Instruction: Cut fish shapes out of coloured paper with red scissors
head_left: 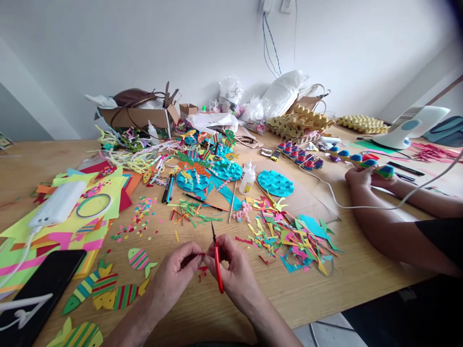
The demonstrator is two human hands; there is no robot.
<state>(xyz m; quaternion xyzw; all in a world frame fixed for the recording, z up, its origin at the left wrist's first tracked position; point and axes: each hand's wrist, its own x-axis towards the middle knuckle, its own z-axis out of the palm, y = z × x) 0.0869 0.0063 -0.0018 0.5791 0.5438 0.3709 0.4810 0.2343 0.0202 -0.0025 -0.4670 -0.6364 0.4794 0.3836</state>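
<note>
My left hand is closed in a pinch on a small red paper piece, mostly hidden by the fingertips. Close beside it, my right hand holds red-handled scissors, their dark blades pointing away from me. Its fingertips meet the left ones near the red piece. Small red scraps lie on the table just below the hands. To the left are striped paper fish, one pink and green, another green, blue and yellow. A yellow fish with green stripes is cut off by the bottom edge.
Paper scraps spread to the right. A glue bottle stands between blue-painted egg-carton pieces. A black phone and white power bank lie left. A co-worker's hands hold a painted egg-carton strip at right.
</note>
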